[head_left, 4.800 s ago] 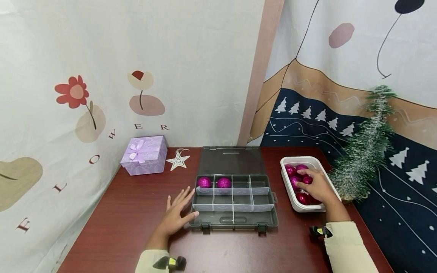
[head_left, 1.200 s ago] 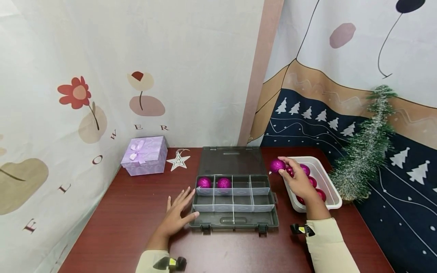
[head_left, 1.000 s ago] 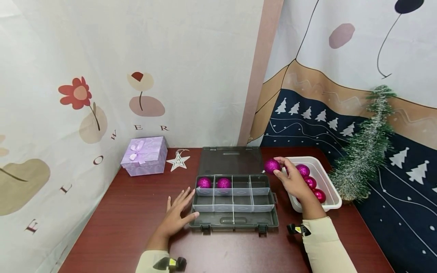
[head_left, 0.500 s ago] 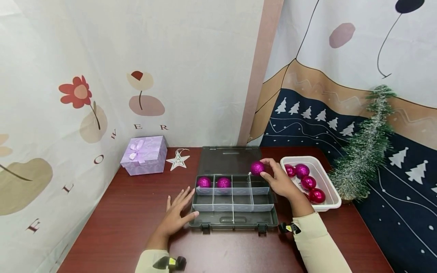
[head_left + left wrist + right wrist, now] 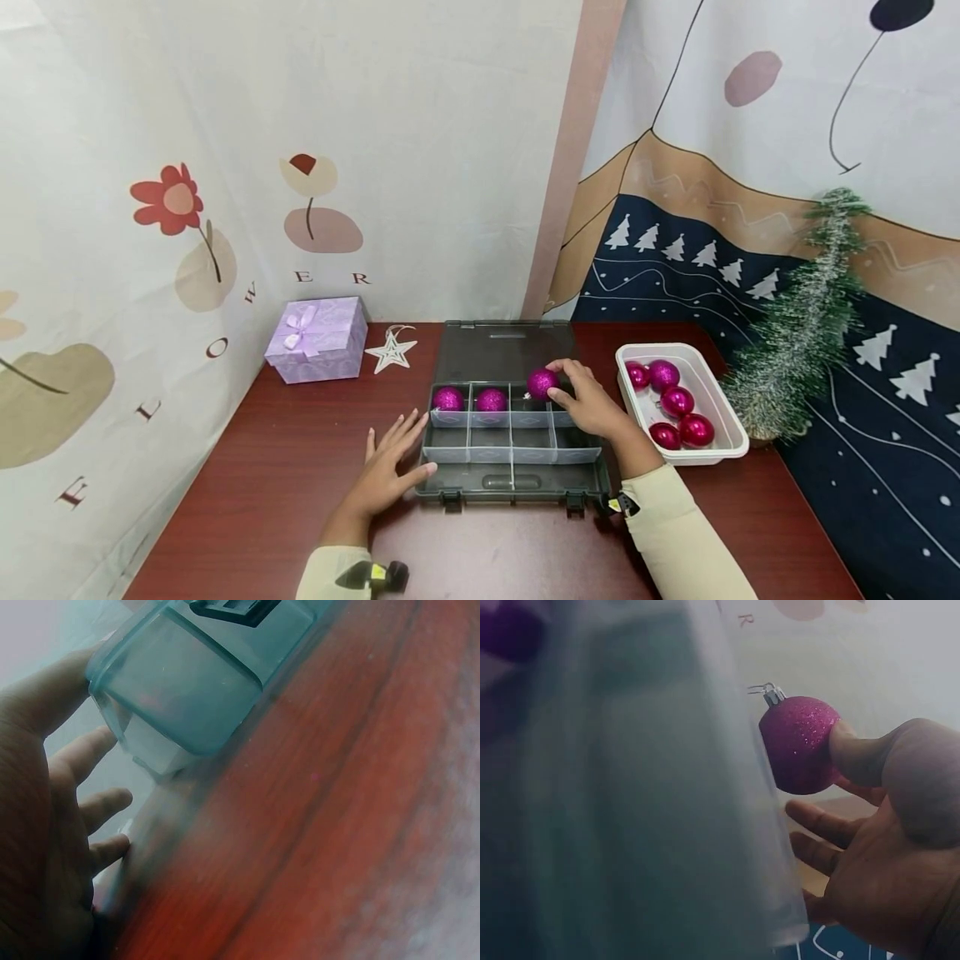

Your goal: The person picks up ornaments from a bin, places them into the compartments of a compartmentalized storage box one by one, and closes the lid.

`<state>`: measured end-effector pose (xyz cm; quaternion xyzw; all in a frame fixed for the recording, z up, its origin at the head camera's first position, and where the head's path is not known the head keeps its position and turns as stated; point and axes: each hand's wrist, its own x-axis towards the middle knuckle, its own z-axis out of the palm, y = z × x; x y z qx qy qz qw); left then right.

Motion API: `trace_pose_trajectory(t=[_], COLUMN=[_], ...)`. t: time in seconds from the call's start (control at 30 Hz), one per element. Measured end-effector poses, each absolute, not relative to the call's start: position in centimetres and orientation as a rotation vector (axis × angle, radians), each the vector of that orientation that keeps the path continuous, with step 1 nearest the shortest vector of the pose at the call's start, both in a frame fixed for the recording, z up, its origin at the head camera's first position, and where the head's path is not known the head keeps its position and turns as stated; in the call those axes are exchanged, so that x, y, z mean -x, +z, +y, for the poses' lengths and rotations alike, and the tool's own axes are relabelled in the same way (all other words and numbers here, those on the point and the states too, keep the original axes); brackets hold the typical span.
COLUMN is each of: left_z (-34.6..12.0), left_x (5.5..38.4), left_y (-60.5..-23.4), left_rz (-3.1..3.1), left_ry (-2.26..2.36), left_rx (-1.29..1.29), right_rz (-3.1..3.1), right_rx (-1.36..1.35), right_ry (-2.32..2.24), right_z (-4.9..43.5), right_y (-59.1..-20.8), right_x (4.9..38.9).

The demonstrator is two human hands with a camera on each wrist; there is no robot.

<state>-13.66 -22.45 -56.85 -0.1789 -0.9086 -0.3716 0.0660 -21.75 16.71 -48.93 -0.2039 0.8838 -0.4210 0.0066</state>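
My right hand (image 5: 597,408) pinches a glittery magenta Christmas bauble (image 5: 542,384) between thumb and fingers; its silver cap and loop show in the right wrist view. The bauble (image 5: 799,746) hangs over the third back-row compartment of a dark clear divided box (image 5: 491,477), whose lid (image 5: 506,354) lies open behind it. Two glitter baubles, one in the far-left compartment (image 5: 448,400) and one beside it (image 5: 492,401), sit in the back row. Fingers spread, my left hand (image 5: 390,471) rests at the box's left side, thumb at its wall. The left wrist view shows the box corner (image 5: 180,682) by that hand.
Right of the box stands a white tub (image 5: 731,429) with several magenta baubles (image 5: 677,402), shiny and glittery. A small frosted Christmas tree (image 5: 806,333) is behind it. At the back left are a lilac gift box (image 5: 318,340) and a white star ornament (image 5: 391,352).
My right hand has lifted the glitter bauble out of the white tub and carried it left, then down over the box's back row. The left hand has stayed in place.
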Motion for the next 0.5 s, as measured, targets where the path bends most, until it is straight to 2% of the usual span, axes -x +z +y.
trace_pose_trajectory(t=[0.5], left_z=[-22.5], left_x=[13.8], left_y=[-57.1], left_rz=[-2.724], left_ry=[-1.142], left_rx=[0.546], right_rz=[2.815], right_rx=[0.535], right_ry=[-1.245], right_z=[14.6], right_y=[-50.1], right_x=[21.5])
